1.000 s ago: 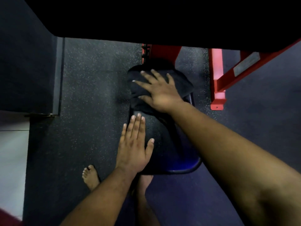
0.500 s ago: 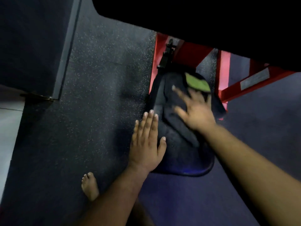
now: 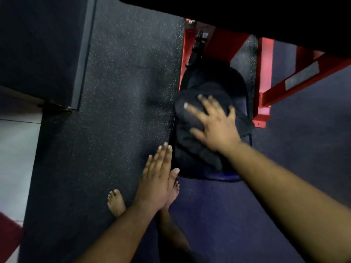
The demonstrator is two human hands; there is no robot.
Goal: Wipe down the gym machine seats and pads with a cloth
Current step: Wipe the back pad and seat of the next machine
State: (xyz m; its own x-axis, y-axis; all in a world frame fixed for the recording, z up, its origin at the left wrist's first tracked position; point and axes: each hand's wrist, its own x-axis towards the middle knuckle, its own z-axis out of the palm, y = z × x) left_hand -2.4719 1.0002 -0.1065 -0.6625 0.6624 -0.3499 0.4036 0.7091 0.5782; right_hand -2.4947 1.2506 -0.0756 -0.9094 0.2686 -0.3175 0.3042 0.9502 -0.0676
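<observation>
The seat [image 3: 210, 168], a dark pad on the red frame [image 3: 264, 76], is mid-wipe. By its near-left corner the left hand [image 3: 157, 177] lies flat, fingers [image 3: 161, 154] straight and together, holding nothing; whether it touches the seat's left edge I cannot tell. Further right, the dark cloth [image 3: 190, 118] is bunched across the seat's middle, the right hand [image 3: 214, 122] pressing it down with fingers [image 3: 193, 109] spread apart. The far end looks uncovered by the cloth, so the next stroke probably wants a push toward the frame, under steady pressure.
</observation>
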